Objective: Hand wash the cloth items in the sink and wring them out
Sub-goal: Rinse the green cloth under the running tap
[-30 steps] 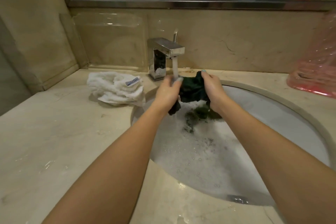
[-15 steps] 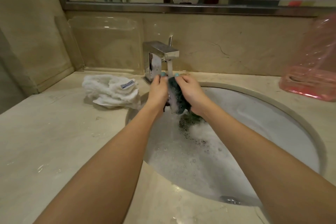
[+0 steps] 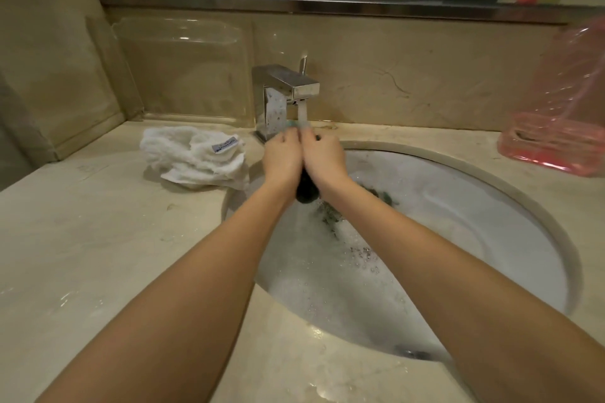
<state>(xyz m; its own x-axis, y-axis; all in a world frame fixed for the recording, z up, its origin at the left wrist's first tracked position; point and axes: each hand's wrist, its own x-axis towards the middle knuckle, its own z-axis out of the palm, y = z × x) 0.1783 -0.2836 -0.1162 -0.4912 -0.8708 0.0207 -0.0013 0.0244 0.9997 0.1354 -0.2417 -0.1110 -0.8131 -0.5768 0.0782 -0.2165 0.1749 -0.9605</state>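
Squeezing the dark cloth under the running tap

Your left hand and right hand press side by side, fingers curled tight round the dark cloth; its tail hangs below them over the back of the sink, under the faucet. Twist as you squeeze, so suds drain into the basin. More dark fabric waits in the foam. The white towel lies near your left; the pink bag is well apart.

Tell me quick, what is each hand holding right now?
Left hand: closed around the dark cloth.
Right hand: closed around the same dark cloth, pressed against the left hand.
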